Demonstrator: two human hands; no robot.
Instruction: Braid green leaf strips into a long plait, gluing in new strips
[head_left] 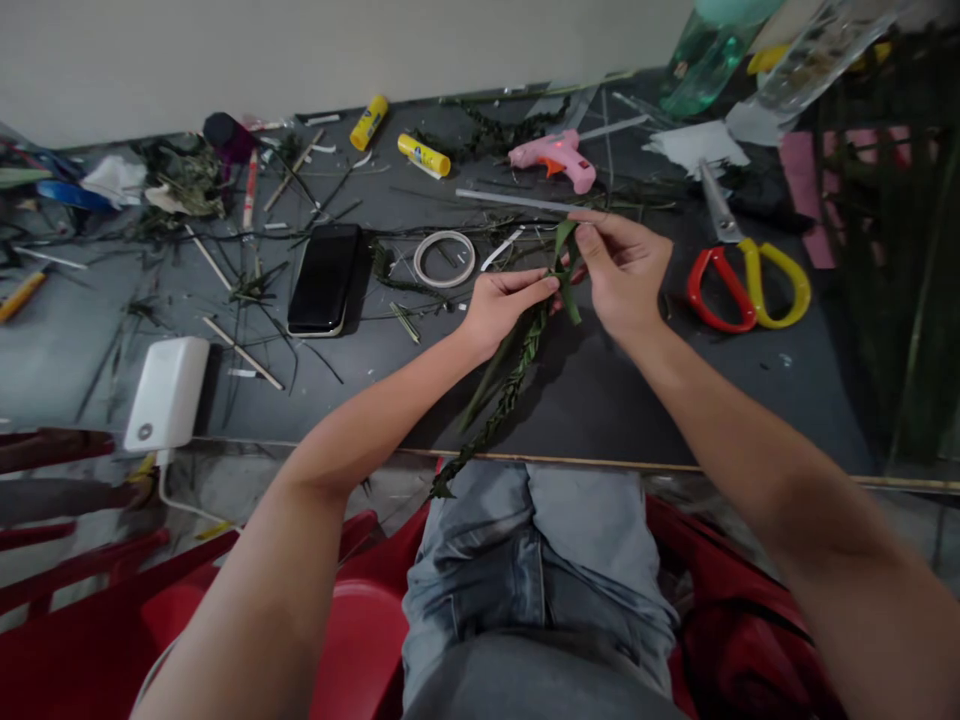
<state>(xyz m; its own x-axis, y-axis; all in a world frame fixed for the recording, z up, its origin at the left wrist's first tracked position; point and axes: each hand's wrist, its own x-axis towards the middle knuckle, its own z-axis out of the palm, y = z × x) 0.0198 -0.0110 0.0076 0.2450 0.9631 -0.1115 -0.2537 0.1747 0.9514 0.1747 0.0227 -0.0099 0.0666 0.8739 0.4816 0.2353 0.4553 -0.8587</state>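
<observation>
A dark green braid of leaf strips (517, 380) hangs from my fingers and trails down over the front table edge toward my lap. My left hand (504, 308) pinches its upper end. Close beside it, my right hand (624, 268) grips a loose green leaf strip (565, 240) between thumb and forefinger at the top of the braid. Part of the strip is hidden behind the fingers. To the right of my right hand lie scissors with red and yellow handles (776, 285). A pink glue gun (559, 158) rests beyond my hands, beside a clear glue stick (517, 201).
Left of my hands are a tape roll (444, 259), a black phone (325, 280) and a white power bank (166, 393) with a cable. Yellow glue sticks (424, 155) and leaf scraps lie further back. Bottles (709, 60) stand at the back right, near dark long leaves (900, 300).
</observation>
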